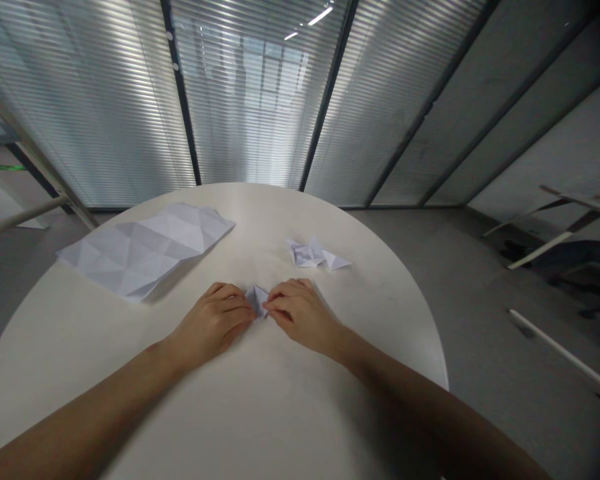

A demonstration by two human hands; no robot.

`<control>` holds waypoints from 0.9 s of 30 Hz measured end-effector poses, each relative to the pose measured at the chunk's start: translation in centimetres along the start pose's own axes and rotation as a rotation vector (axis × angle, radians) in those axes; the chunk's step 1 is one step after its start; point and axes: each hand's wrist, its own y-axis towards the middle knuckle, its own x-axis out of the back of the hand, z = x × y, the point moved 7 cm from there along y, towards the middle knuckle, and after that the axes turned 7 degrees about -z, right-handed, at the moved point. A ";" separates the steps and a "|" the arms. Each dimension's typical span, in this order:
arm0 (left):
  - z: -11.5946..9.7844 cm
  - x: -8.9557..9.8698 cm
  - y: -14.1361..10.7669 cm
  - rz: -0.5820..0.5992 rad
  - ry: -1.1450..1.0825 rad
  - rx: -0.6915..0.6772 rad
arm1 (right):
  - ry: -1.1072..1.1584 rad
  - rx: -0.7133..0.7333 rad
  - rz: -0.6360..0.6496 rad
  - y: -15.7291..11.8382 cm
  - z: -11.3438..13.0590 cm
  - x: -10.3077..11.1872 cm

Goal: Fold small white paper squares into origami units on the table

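Note:
A small piece of folded white paper (258,300) is held between my two hands, near the middle of the round table. My left hand (219,316) grips its left side, fingers closed together. From the right, my right hand (300,312) pinches the paper's other edge with thumb and fingertips. Parts of the paper are covered by my fingers. Just beyond my right hand lie folded paper shapes (307,255) with pointed corners. A large creased white sheet (147,250) rests at the left, its surface marked with triangular folds.
The white round table (275,413) has its curved edge at the far side and right. Behind it stands a glass partition with blinds (265,100). White furniture legs (560,350) show on the grey floor at the right, and a pale frame (45,167) stands at the left.

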 end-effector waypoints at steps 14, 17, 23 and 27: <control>3.3 -0.5 0.0 0.050 0.025 0.376 | 0.198 -0.375 -0.032 1.2 -3.1 -1.0; 3.5 -0.7 0.1 0.060 0.007 0.399 | 0.238 -0.425 -0.027 1.2 -3.3 -1.2; 5.0 -1.3 -0.6 0.063 -0.081 0.611 | 0.333 -0.532 -0.015 1.1 -3.9 -2.0; 5.7 -2.0 -1.1 0.113 -0.219 0.729 | 0.360 -0.547 0.054 1.0 -3.8 -2.5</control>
